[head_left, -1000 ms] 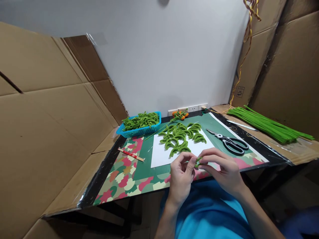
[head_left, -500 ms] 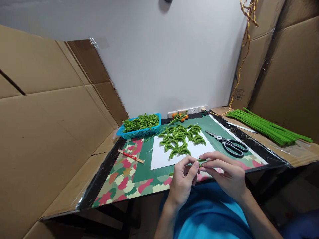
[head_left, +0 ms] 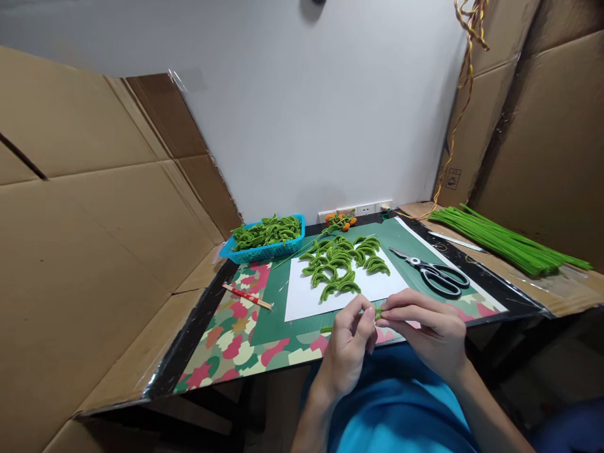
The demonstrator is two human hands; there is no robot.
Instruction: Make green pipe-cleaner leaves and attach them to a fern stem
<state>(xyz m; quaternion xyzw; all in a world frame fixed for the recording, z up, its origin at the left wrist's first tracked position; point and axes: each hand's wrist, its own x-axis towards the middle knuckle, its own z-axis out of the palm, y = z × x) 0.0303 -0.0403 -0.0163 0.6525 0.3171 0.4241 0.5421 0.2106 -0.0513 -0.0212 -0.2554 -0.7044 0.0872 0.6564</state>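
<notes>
Pinching, nearly closed, the left hand [head_left: 352,343] and right hand [head_left: 425,327] are holding a fuzzy green stick [head_left: 378,314] between them near the mat's [head_left: 271,322] front edge; light, even pressure is probably sparing its fuzz.

Vs half a second ago, right hand [head_left: 431,326] fingers sit closer together; green strip [head_left: 378,313] shows as a shorter bit between fingertips. Green end [head_left: 326,329] beside left hand [head_left: 348,346] pokes out more than a second ago.

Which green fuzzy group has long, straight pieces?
The bright green fuzzy bundle at far right; the pieces in the blue plastic basket and on the white paper are short, curved.
</notes>
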